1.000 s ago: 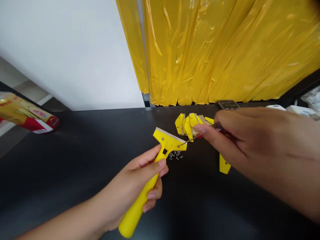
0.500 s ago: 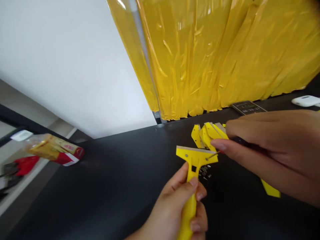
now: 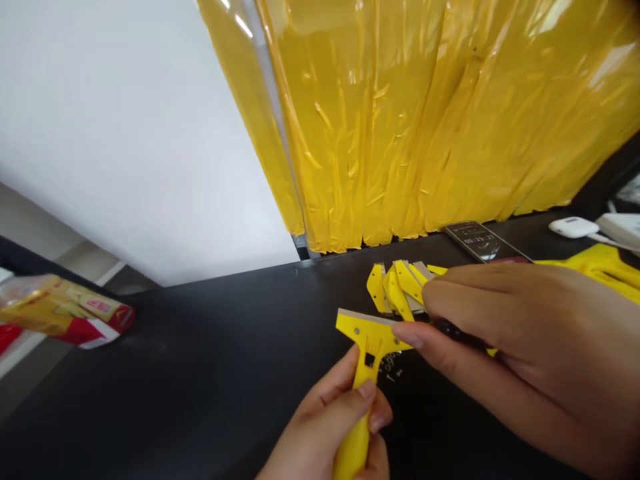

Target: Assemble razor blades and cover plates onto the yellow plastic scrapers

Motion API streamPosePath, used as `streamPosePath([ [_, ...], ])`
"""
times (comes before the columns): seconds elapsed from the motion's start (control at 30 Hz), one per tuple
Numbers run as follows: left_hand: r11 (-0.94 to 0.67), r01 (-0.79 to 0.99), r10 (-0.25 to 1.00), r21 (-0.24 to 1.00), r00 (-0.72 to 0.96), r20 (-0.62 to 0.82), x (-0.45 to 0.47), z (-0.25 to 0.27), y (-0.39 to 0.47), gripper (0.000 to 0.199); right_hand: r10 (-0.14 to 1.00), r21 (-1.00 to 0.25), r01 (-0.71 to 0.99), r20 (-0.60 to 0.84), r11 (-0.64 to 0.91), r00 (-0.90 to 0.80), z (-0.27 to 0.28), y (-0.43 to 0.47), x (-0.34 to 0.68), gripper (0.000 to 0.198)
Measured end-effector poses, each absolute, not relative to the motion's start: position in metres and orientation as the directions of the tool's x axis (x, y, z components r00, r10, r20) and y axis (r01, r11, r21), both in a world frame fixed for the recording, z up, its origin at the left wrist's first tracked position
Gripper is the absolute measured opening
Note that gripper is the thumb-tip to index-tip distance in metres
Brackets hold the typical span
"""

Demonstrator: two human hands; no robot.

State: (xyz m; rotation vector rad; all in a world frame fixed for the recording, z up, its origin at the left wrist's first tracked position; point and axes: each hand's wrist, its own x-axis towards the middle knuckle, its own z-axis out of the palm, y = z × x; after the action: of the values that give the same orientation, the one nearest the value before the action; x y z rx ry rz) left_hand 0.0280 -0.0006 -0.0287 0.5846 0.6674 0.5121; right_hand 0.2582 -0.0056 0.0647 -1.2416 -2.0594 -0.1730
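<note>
My left hand [image 3: 333, 417] is wrapped round the handle of a yellow scraper [image 3: 373, 343], its wide head pointing up and away, with a pale edge along the top. A screw shows at each side of the head. My right hand [image 3: 520, 347] is closed on a screwdriver [image 3: 457, 331]; only part of its dark handle shows. The right thumb tip lies at the right end of the scraper head, and the shaft's tip is hidden. Just behind, several yellow scraper heads [image 3: 395, 290] lie in a row. Tiny silvery screws [image 3: 391, 365] lie on the table beside the scraper.
The black table [image 3: 210, 373] runs under everything. A phone showing a timer [image 3: 483, 241] and a white earbud case [image 3: 573, 227] lie at the back right, near yellow scraper handles [image 3: 597, 263]. A drink bottle [image 3: 75, 310] is at the left. Yellow plastic sheeting [image 3: 400, 133] hangs behind.
The view has shifted right, so the scene sits further left and lower. My right thumb has come down against the scraper head, covering the screwdriver shaft that showed before.
</note>
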Motion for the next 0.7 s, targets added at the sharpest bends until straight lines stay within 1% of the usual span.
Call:
streamPosePath([
  [0.07, 0.729, -0.261, 0.612, 0.633, 0.662, -0.432, 0.029, -0.02, -0.004, 0.041, 0.75, -0.195, 0.832, 0.572, 0.519, -0.333, 0.063, -0.006, 0.258, 0.046],
  [0.1, 0.735, -0.268, 0.613, 0.623, 0.654, -0.442, 0.03, -0.017, -0.005, 0.035, 0.749, -0.156, 0.829, 0.541, 0.537, -0.383, 0.063, -0.006, 0.259, 0.044],
  [0.13, 0.741, -0.27, 0.612, 0.614, 0.649, -0.452, 0.03, -0.014, -0.005, 0.03, 0.732, -0.134, 0.817, 0.542, 0.561, -0.414, 0.063, -0.006, 0.261, 0.042],
  [0.2, 0.755, -0.264, 0.592, 0.601, 0.669, -0.45, 0.03, -0.01, -0.006, 0.031, 0.693, -0.094, 0.79, 0.55, 0.606, -0.466, 0.064, -0.005, 0.264, 0.039],
  [0.27, 0.757, -0.273, 0.604, 0.593, 0.638, -0.478, 0.03, -0.007, -0.006, 0.033, 0.673, -0.063, 0.776, 0.544, 0.628, -0.501, 0.069, -0.005, 0.266, 0.041],
  [0.33, 0.774, -0.256, 0.601, 0.579, 0.583, -0.546, 0.03, -0.004, -0.008, 0.024, 0.674, -0.037, 0.773, 0.519, 0.633, -0.527, 0.075, -0.006, 0.265, 0.041],
  [0.37, 0.791, -0.225, 0.574, 0.569, 0.596, -0.562, 0.03, -0.002, -0.008, 0.02, 0.673, -0.03, 0.769, 0.506, 0.638, -0.539, 0.078, -0.007, 0.265, 0.04],
  [0.47, 0.804, -0.166, 0.529, 0.572, 0.638, -0.559, 0.031, 0.003, -0.009, 0.023, 0.688, -0.049, 0.761, 0.469, 0.647, -0.554, 0.085, -0.009, 0.261, 0.037],
  [0.57, 0.798, -0.182, 0.542, 0.575, 0.634, -0.551, 0.032, 0.007, -0.009, 0.025, 0.728, -0.089, 0.781, 0.441, 0.618, -0.525, 0.089, -0.012, 0.259, 0.039],
  [0.7, 0.785, -0.215, 0.565, 0.582, 0.633, -0.529, 0.032, 0.008, -0.01, 0.026, 0.742, -0.09, 0.802, 0.45, 0.591, -0.497, 0.09, -0.013, 0.26, 0.045],
])
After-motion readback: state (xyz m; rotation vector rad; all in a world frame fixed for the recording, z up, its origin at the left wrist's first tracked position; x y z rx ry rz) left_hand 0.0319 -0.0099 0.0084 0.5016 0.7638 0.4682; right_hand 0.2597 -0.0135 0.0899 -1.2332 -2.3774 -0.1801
